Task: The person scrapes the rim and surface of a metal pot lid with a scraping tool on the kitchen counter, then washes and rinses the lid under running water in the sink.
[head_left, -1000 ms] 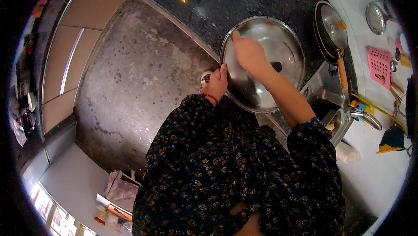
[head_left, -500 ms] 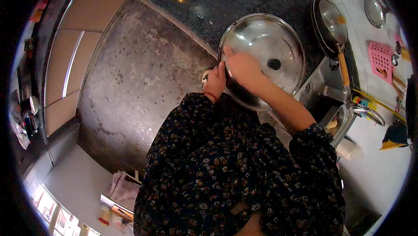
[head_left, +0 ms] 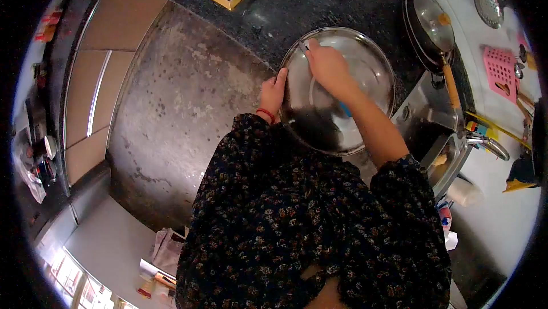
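A large round shiny metal lid (head_left: 371, 75) lies over the dark counter, partly past its front edge. My left hand (head_left: 273, 95), with a red band at its wrist, grips the lid's left rim, thumb on top. Over the lid's upper left part is my right hand (head_left: 330, 68), its fingers closed. Something small and greyish shows at its fingertips, too unclear to name. My right hand and forearm cover the lid's middle, and its knob cannot be seen.
On the dark stone counter (head_left: 319, 1), a pan with a glass lid (head_left: 432, 26) stands at the back right. Nearer is a metal sink (head_left: 431, 109) with a faucet (head_left: 488, 142). A pink rack (head_left: 500, 69) and a skimmer (head_left: 488, 6) hang on the wall.
My right hand has moved over the lid, down the left side and back up. The lid's black knob, seen half a second ago, is now hidden. My left hand keeps its hold on the rim.
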### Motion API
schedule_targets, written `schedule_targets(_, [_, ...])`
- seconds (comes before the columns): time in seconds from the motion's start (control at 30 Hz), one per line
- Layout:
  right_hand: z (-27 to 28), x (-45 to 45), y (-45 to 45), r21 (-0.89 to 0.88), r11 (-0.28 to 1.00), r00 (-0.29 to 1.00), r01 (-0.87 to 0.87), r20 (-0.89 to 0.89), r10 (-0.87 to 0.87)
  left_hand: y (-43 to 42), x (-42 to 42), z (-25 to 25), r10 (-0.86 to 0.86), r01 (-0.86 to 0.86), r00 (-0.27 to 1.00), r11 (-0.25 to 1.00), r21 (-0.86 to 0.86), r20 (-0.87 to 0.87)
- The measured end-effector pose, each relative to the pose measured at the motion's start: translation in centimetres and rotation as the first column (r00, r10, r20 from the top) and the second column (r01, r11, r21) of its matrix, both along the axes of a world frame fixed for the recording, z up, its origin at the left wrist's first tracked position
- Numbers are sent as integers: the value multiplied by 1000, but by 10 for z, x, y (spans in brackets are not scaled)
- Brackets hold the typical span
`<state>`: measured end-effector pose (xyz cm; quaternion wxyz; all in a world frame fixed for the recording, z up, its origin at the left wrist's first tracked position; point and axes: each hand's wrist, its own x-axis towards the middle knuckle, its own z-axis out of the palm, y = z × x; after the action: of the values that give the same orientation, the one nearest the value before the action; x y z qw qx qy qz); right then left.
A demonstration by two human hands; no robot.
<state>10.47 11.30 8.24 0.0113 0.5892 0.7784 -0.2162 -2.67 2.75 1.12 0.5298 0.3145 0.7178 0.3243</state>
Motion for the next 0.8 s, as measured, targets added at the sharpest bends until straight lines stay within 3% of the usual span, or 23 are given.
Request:
schedule_targets(0.07, [1, -5, -3, 4, 999, 999, 37, 1, -37, 3, -1, 12, 5, -6, 1000, 1000, -14, -29])
schedule_targets(0.53, [12, -21, -38, -96, 962, 958, -257, 102, 267, 4, -2, -1, -43, 52, 991, 996, 74, -124])
schedule_targets(0.73, [4, -12, -33, -65, 972, 972, -228, 39, 231, 3, -6, -13, -86, 89, 995, 991, 95, -41])
schedule_targets(0.8, [0, -7, -29, 20, 990, 990, -142, 11, 142, -3, -8, -11, -30, 25, 995, 998, 50, 94])
